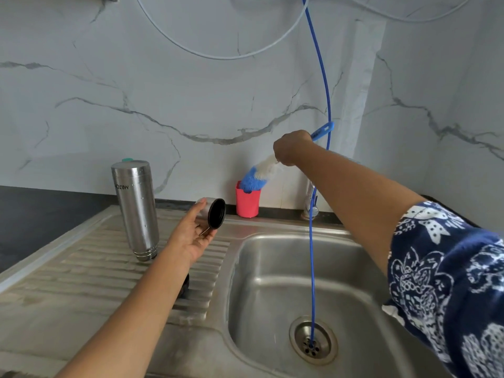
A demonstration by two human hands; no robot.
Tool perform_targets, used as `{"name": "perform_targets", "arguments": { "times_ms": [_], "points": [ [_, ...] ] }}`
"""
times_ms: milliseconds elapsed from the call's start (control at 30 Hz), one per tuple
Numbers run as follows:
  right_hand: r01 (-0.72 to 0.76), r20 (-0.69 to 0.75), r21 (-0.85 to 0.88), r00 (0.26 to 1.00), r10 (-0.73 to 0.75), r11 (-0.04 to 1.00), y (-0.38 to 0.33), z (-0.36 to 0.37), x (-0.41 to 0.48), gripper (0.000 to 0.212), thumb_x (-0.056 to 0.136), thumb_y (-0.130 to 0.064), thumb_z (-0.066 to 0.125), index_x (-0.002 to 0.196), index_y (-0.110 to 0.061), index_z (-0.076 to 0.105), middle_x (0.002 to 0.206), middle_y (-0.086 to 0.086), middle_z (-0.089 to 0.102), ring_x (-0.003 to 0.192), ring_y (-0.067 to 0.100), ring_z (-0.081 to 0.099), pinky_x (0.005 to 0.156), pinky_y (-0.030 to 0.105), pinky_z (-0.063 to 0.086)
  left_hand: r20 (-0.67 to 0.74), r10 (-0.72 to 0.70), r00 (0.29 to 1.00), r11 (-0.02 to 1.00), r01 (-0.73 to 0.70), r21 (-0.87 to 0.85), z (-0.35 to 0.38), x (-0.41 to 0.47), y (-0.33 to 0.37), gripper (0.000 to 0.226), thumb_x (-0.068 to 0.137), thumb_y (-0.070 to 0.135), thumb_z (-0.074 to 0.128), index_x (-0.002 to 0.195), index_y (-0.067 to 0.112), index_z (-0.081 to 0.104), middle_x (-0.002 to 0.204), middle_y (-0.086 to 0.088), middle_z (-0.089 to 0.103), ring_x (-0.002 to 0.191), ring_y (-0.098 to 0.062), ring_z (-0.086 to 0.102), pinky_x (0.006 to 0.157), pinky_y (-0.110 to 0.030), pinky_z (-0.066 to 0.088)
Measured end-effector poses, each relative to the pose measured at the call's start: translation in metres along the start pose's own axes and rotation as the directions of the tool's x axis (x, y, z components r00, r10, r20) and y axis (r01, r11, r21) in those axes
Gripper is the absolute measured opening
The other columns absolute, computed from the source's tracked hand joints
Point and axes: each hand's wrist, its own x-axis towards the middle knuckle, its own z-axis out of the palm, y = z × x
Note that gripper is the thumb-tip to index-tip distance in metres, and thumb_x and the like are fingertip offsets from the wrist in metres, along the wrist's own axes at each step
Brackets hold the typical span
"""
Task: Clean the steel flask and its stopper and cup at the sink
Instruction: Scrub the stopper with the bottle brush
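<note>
Nearest on the right, a patterned blue-and-white sleeve (450,268) covers the upper arm that reaches over the steel sink (272,268). A thin blue hose (311,255) hangs down from the top of the view into the basin, and its end sits in the drain (313,343).

To the left of the basin is the ribbed drainboard (109,268), and the left forearm stretches across it. A dark round piece (185,287) lies on the ribs just under that forearm. Most of it is hidden, so I cannot tell whether it is the stopper.

The left grip (193,236) is turned palm up above the drainboard and holds the cup (215,214). The thumb lies along its steel side, the fingers are beneath it, and its black inside faces the basin. A thin wire handle hangs from the cup against the palm.

Just left of that grip, the steel flask (136,211) stands on the drainboard with its lettering upside down, apart from the cup.

Farther back, the right grip (291,147) is closed around the bottle brush (261,171). The blue handle loop sticks out behind the knuckles. The white and blue bristles slant down, with the tip inside 1 red holder (246,205).

The holder stands on the dark counter (41,214) at the foot of the wall. A steel tap (312,205) stands to its right, behind the hose. The marble-patterned wall (191,91) rises behind, with pale tubing looped across it.
</note>
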Motion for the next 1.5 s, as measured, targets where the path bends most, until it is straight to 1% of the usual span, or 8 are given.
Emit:
{"name": "perform_targets", "arguments": {
  "times_ms": [567, 833, 1000, 1100, 1200, 1333, 1400, 1500],
  "points": [
    [-0.170, -0.028, 0.350, 0.981, 0.191, 0.921, 0.071, 0.024, -0.094, 0.034, 0.094, -0.010, 0.044, 0.123, -0.020, 0.059, 0.114, 0.006, 0.062, 0.097, 0.027, 0.060, 0.072, 0.034, 0.045, 0.020, -0.063, 0.998, 0.996, 0.065, -0.065, 0.018, -0.017, -0.017, 0.042, 0.083, 0.031, 0.071, 0.111, 0.004, 0.054, 0.104, -0.019, 0.059, 0.093, -0.025, 0.061, 0.073, -0.032, 0.053],
    [-0.155, 0.038, 0.620, 0.985, 0.168, 0.769, 0.102, 0.060, -0.205, 0.041, 0.098, -0.016, 0.040, 0.130, -0.035, 0.056, 0.123, -0.003, 0.062, 0.112, 0.024, 0.056, 0.093, 0.037, 0.045, 0.014, -0.105, 0.994, 0.991, 0.105, -0.080, 0.040, -0.022, -0.048, 0.034, 0.086, 0.032, 0.068, 0.098, 0.003, 0.055, 0.095, -0.018, 0.059, 0.086, -0.025, 0.060, 0.069, -0.032, 0.052],
    [-0.143, 0.124, 0.810, 0.990, 0.071, 0.569, 0.115, 0.093, -0.257, 0.038, 0.098, -0.011, 0.045, 0.124, -0.035, 0.059, 0.066, -0.021, 0.064, 0.065, -0.017, 0.051, 0.060, 0.009, 0.033, 0.050, -0.150, 0.987, 0.988, 0.152, -0.020, 0.053, -0.025, -0.074, 0.032, 0.089, 0.035, 0.064, 0.099, 0.005, 0.058, 0.095, -0.018, 0.061, 0.085, -0.025, 0.061, 0.066, -0.030, 0.054],
    [-0.108, 0.114, 0.843, 0.993, 0.022, 0.527, 0.120, 0.112, -0.272, 0.037, 0.098, -0.012, 0.047, 0.121, -0.039, 0.060, 0.063, -0.023, 0.063, 0.060, -0.020, 0.050, 0.062, 0.004, 0.036, 0.069, -0.174, 0.982, 0.985, 0.174, -0.005, 0.055, -0.024, -0.090, 0.039, 0.088, 0.035, 0.066, 0.110, 0.004, 0.059, 0.096, -0.018, 0.064, 0.086, -0.025, 0.062, 0.066, -0.030, 0.055],
    [-0.072, 0.084, 0.819, 0.996, 0.005, 0.569, 0.119, 0.122, -0.279, 0.042, 0.098, -0.015, 0.046, 0.122, -0.047, 0.056, 0.070, -0.012, 0.063, 0.074, 0.002, 0.058, 0.075, 0.019, 0.043, 0.090, -0.216, 0.972, 0.976, 0.216, 0.011, 0.056, -0.022, -0.101, 0.051, 0.084, 0.036, 0.070, 0.119, 0.001, 0.058, 0.101, -0.019, 0.065, 0.090, -0.027, 0.065, 0.056, -0.029, 0.058],
    [0.002, -0.020, 0.586, 1.000, 0.012, 0.810, 0.103, 0.121, -0.285, 0.049, 0.097, -0.019, 0.039, 0.128, -0.056, 0.046, 0.098, -0.027, 0.060, 0.095, 0.006, 0.056, 0.079, 0.026, 0.044, 0.123, -0.251, 0.960, 0.968, 0.245, 0.059, 0.055, -0.023, -0.109, 0.053, 0.080, 0.036, 0.073, 0.115, -0.001, 0.059, 0.107, -0.020, 0.067, 0.096, -0.028, 0.066, 0.057, -0.028, 0.058],
    [0.029, -0.101, 0.446, 0.995, 0.018, 0.895, 0.091, 0.123, -0.283, 0.051, 0.097, -0.021, 0.038, 0.132, -0.057, 0.040, 0.102, -0.020, 0.058, 0.096, 0.010, 0.058, 0.070, 0.028, 0.044, 0.133, -0.258, 0.957, 0.965, 0.247, 0.094, 0.055, -0.024, -0.112, 0.053, 0.078, 0.035, 0.074, 0.112, -0.002, 0.059, 0.104, -0.019, 0.067, 0.095, -0.027, 0.067, 0.063, -0.030, 0.059],
    [0.148, -0.368, 0.250, 0.929, -0.048, 0.957, 0.082, 0.139, -0.273, 0.058, 0.074, -0.013, 0.073, 0.122, -0.042, 0.061, 0.074, -0.005, 0.053, 0.064, 0.020, 0.059, 0.041, 0.029, 0.038, 0.113, -0.273, 0.955, 0.958, 0.260, 0.118, 0.052, -0.024, -0.113, 0.050, 0.076, 0.035, 0.076, 0.105, -0.004, 0.061, 0.098, -0.020, 0.068, 0.090, -0.028, 0.067, 0.073, -0.030, 0.058]
  ]
}}
